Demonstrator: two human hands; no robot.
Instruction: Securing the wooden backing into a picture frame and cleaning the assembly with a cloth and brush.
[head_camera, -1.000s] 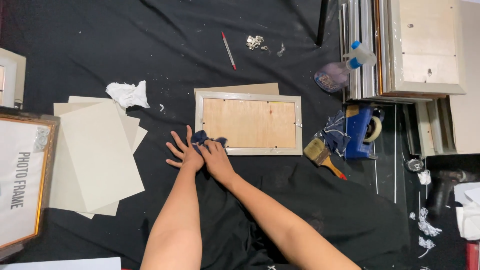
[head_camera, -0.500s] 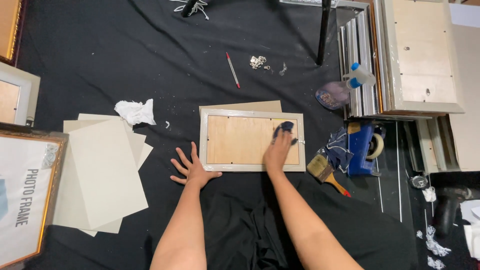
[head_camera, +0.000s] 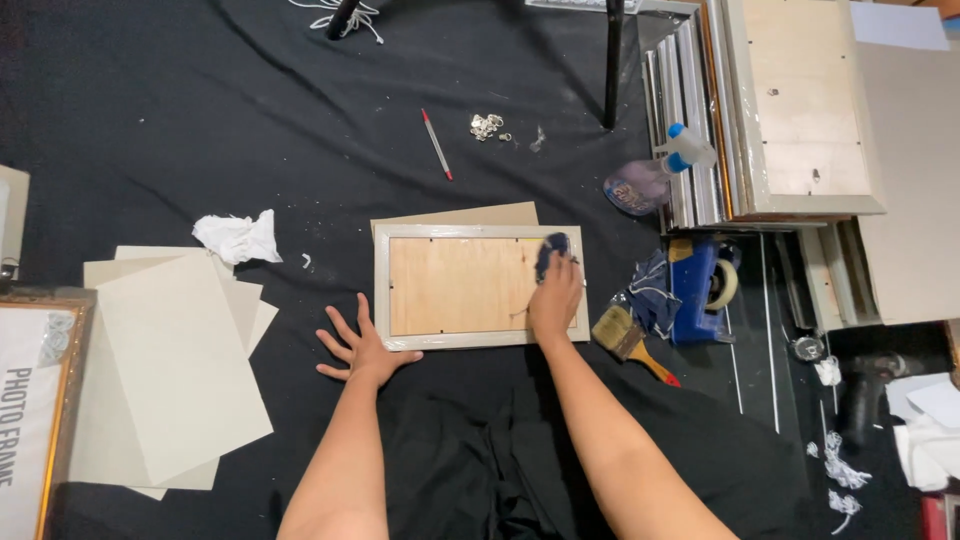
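**Cloth on the back of a pale frame**

A rectangular picture frame (head_camera: 480, 286) lies face down near the middle of the bench (head_camera: 200, 120), which is draped in black, wrinkled fabric. The frame's border is pale and smooth; its back panel is bare plywood with a warm, faintly grained surface. Its long axis runs left to right across the view, the short sides facing the stacks on either hand. A tan cardboard sheet (head_camera: 455, 215) peeks out from under its far edge.

The right hand (head_camera: 556, 298) rests on the frame's right end, fingers curled down onto a small dark blue cloth (head_camera: 551, 252) and pressing it against the plywood. The left hand (head_camera: 362, 348) lies flat on the black fabric, fingers spread wide, its thumb touching the frame's near left corner.

Just right of the frame lie a flat paintbrush (head_camera: 628, 340) with a wooden handle, angled toward the near right, and a blue tape dispenser (head_camera: 702, 290). To the left sit a fan of stiff grey boards (head_camera: 175, 365) and a crumpled white tissue (head_camera: 238, 237). A slim red pen (head_camera: 436, 144) lies farther back, pointing diagonally.
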